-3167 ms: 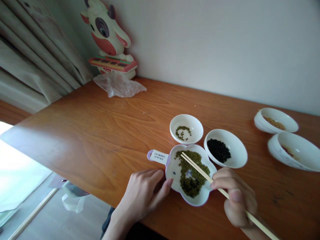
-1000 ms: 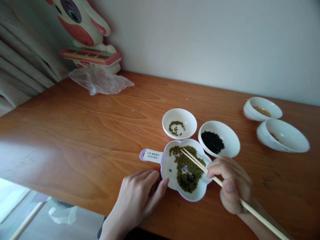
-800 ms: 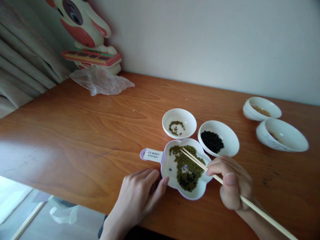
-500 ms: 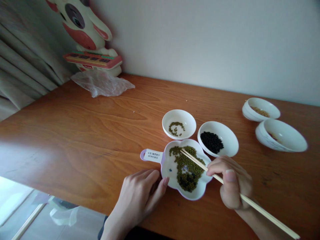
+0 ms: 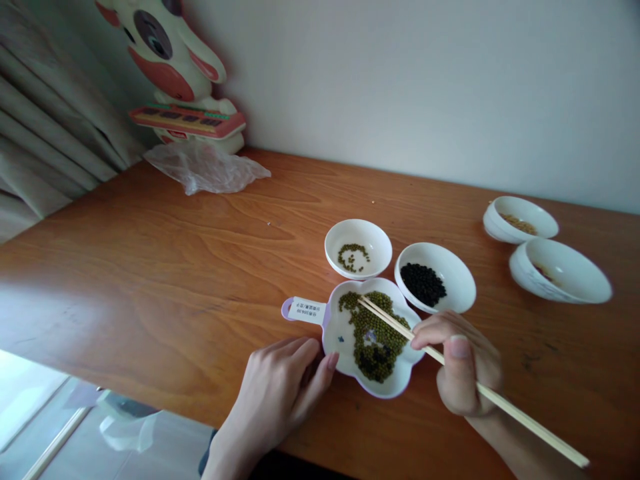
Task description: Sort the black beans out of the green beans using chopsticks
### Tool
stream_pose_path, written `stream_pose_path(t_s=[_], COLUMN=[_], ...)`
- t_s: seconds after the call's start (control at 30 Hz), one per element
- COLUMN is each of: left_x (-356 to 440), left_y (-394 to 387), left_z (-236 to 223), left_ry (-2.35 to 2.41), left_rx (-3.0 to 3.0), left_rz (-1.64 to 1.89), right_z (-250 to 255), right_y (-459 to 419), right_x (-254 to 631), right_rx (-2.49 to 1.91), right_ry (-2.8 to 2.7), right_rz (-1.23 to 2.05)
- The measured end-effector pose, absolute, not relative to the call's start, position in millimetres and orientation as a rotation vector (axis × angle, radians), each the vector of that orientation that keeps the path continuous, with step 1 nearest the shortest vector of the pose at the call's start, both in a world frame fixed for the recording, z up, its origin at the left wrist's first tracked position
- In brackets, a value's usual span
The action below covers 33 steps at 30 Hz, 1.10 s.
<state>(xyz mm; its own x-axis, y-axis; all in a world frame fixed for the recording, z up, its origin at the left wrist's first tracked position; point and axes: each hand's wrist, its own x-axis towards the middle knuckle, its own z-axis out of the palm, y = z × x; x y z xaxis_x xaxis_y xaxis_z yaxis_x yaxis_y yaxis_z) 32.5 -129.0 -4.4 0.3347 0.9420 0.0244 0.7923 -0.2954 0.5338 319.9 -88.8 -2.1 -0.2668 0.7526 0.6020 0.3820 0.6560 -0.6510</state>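
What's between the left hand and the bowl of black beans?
The flower-shaped dish, holding green beans and some dark ones, with the tips of the chopsticks over it. Head view shows it.

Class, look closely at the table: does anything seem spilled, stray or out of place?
Two small stray specks stand out: a yellowish one behind the small bowl of green beans, and a pale one to its left. Both lie on the bare table, outside any bowl. They are too small to identify.
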Motion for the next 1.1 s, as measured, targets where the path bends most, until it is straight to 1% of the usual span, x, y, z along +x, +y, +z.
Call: stream_pose_path(t_s=[0.23,0.37,0.47,0.67,0.93,1.1], left_x=[31.9,32.0,31.9,31.7,31.1,30.4], left_y=[-129.2,-129.4,-129.2,-129.3,-129.2,-129.7], left_z=[-5.0,-5.1,-4.7,-4.1,-5.1,-4.8], left_ry=[1.509,1.499,1.495,1.494,1.495,1.489], left_rx=[2.175,2.188,2.185,2.177,2.152,2.153], left_rz=[0.489,0.507,0.507,0.506,0.478,0.47], right_z=[-8.2,-13.1,-16.2,-8.1,-4.3,-2.3], right_y=[-87.1,-77.7,-73.1,-83.7,-86.3,-87.6], right_x=[322.4,320.8,321.7,330.9,325.8,323.5], right_rx=[-0.725,-0.832,-0.918,-0.841,-0.914,-0.942], right_ry=[-1.675,-1.604,-1.644,-1.776,-1.942,-1.971], right_rz=[0.382,0.297,0.308,0.398,0.479,0.457])
